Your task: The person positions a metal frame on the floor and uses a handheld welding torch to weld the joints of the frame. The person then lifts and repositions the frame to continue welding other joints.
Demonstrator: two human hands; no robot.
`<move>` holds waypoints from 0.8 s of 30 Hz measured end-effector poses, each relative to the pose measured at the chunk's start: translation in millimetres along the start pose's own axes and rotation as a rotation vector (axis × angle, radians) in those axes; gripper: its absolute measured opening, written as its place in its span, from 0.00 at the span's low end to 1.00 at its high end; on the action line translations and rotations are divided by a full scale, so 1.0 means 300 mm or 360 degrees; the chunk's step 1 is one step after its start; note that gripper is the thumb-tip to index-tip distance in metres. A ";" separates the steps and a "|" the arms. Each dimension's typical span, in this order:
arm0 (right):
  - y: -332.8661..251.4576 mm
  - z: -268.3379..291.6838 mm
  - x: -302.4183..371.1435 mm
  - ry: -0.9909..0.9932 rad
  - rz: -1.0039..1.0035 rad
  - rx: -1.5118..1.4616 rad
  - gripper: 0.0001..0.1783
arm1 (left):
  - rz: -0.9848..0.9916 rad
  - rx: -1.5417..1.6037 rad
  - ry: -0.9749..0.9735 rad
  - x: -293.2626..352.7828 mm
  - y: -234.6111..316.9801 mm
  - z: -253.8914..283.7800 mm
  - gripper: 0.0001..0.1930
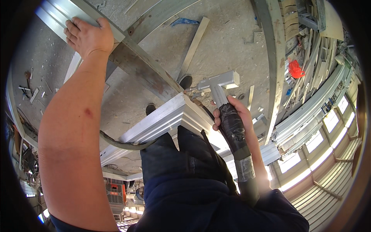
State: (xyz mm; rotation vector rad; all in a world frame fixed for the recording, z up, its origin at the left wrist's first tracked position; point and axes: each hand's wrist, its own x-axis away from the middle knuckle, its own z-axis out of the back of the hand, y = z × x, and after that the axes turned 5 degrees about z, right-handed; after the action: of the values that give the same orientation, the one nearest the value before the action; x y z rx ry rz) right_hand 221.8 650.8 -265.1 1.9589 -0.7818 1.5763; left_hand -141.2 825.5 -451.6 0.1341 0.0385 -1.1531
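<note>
Bare forearms, bare hands; dark navy garment (185,185) with short sleeves; small mark on left forearm (88,112).

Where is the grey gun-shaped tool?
In the head view, right of centre, the grey tool is gripped by the right hand, its nose at the end of the pale metal profile.

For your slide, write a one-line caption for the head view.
Left hand steadies an aluminium profile while right hand grips a grey pistol-shaped tool at its end.
</note>
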 end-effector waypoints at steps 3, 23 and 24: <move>0.001 -0.003 -0.001 -0.0013 0.0003 -0.0015 0.27 | 0.0020 0.0011 -0.0022 -0.001 0.005 0.004 0.44; 0.003 0.004 0.007 -0.0041 -0.0009 -0.0064 0.28 | 0.0017 0.0005 -0.0041 -0.003 0.005 0.004 0.43; 0.004 0.003 0.009 -0.0044 -0.0016 -0.0077 0.28 | 0.0018 0.0011 -0.0039 -0.003 0.004 0.006 0.43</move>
State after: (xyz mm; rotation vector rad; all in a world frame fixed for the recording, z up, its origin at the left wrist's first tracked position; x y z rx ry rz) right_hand 222.0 648.8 -262.6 1.9508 -0.8120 1.5138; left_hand -140.6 826.6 -449.5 0.1259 0.0119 -1.1435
